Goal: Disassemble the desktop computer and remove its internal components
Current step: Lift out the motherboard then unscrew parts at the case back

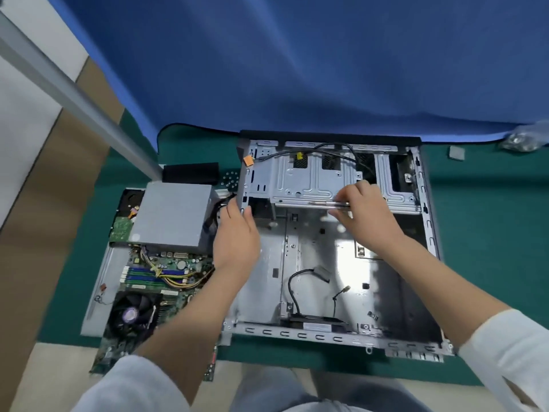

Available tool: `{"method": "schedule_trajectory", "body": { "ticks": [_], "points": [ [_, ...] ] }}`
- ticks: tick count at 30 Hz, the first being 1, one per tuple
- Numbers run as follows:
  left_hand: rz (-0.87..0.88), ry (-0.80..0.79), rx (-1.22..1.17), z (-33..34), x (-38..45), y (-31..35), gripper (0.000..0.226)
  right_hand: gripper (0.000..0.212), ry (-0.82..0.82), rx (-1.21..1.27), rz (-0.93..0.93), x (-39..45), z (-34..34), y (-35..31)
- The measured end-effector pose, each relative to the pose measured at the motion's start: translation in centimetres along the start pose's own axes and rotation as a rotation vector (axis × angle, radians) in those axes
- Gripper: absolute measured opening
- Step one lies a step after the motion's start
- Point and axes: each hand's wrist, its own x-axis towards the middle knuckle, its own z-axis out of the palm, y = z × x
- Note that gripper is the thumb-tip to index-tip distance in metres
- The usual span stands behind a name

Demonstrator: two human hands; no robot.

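Case point(326, 292) sits on the green tabletop point(475, 203), mobo & PSU already out at left. Your left hand point(236, 233) grips the chassis edge; right hand point(361, 209) pinches the drive-cage point(312, 179) rail. Next: free the cage w/ a steady pull.

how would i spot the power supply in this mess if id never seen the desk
Start at the open metal computer case on the green mat and look just past its left wall. The power supply is the plain grey metal box there, beyond the motherboard. Unlike that green board, it is a smooth closed block.
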Motion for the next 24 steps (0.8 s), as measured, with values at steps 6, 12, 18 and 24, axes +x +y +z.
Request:
{"method": "schedule_trajectory", "body": {
  "ticks": [6, 12, 18, 24],
  "points": [
    [-0.002, 0.053, 0.112, 0.2, -0.1, 0.2, 0.047, 0.035, -0.029, -0.127, -0.141, 0.9, 0.4, 1.0],
    [0.014, 0.05, 0.135, -0.1, -0.3, 0.4, 0.046, 0.018, -0.038, -0.144, -0.139, 0.3, 0.9, 0.8],
    [0.025, 0.04, 0.112, -0.2, -0.5, 0.2, 0.048, 0.014, 0.015, 0.299, 0.07, -5.3, -0.1, -0.3],
    [0.027, 0.141, 0.042, -0.6, -3.0, -0.3, 0.052, 0.025, -0.026, 0.207, 0.198, -12.5, -0.8, -1.1]
  ]
}}
